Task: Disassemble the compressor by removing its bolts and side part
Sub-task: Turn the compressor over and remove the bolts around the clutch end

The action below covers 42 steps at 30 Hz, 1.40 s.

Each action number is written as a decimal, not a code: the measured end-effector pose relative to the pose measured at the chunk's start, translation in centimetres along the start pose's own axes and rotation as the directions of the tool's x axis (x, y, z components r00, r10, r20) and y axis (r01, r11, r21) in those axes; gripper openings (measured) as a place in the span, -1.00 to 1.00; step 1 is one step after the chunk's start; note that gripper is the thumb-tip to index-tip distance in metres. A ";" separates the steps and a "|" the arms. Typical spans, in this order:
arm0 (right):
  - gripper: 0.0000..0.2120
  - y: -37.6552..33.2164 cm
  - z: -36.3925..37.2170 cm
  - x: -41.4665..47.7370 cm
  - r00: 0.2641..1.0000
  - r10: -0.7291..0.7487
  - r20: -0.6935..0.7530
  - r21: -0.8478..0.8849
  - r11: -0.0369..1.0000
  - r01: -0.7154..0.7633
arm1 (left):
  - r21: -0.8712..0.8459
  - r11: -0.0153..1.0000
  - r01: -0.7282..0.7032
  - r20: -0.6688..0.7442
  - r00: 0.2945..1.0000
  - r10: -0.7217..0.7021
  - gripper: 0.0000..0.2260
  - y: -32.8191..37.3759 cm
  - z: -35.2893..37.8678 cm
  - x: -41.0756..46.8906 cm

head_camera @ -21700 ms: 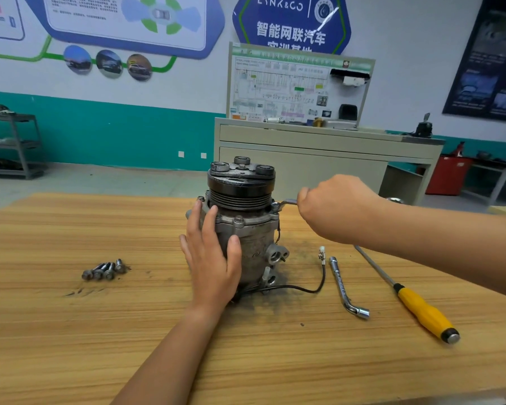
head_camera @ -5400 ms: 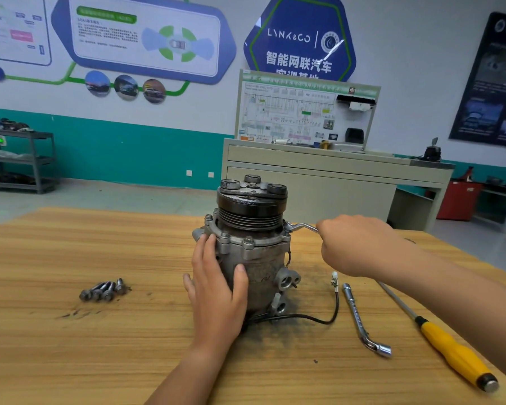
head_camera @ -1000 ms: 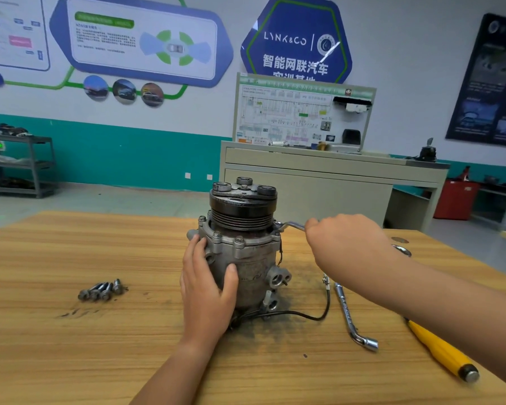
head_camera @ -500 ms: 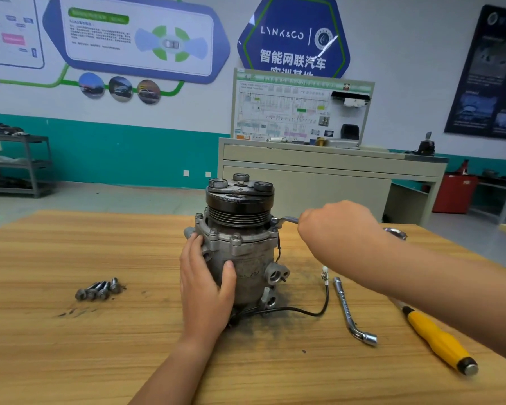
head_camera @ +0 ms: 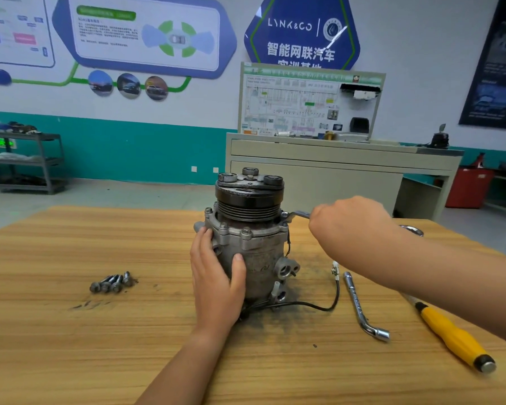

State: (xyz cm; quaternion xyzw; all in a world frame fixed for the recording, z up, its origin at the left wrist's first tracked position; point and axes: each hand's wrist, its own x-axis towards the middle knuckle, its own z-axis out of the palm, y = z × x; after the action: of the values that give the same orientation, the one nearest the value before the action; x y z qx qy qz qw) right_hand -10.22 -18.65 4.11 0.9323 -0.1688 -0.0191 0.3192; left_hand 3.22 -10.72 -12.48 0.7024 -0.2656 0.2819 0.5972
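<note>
Left hand [head_camera: 216, 287], fingers flat and thumb spread, braces the upright compressor [head_camera: 260, 258]; the right hand [head_camera: 348, 223] curls its fingers round a wrench [head_camera: 300, 214] seated on a rim bolt [head_camera: 284, 214] just beyond them. Loosening looks under way; next, a steady turn.

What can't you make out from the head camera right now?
Wrench handle: head view, hidden inside the right hand.
Compressor far side: head view, turned away; bolts there unseen.
Screwdriver shaft: head view, mostly covered by the right forearm.
Loose bolts: head view, too small to judge threads.
</note>
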 end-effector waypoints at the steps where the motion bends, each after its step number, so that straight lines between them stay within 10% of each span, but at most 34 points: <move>1: -0.77 0.0 0.0 0.0 1.000 0.005 -0.001 0.013 1.000 -0.005 | -0.003 1.000 0.002 -0.002 1.000 -0.002 -0.42 0.0 0.0 0.0; 42: -0.79 3.1 5.7 8.8 0.949 0.025 -0.313 -0.038 0.999 -0.039 | -0.003 1.000 0.029 -0.002 1.000 -0.029 -0.42 0.0 0.1 0.0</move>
State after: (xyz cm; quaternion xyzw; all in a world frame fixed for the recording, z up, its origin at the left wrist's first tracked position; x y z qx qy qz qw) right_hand -3.67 -27.18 2.02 0.9135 -0.1308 0.1303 0.3625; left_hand 3.22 -10.82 -12.53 0.7050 -0.2550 0.2735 0.6026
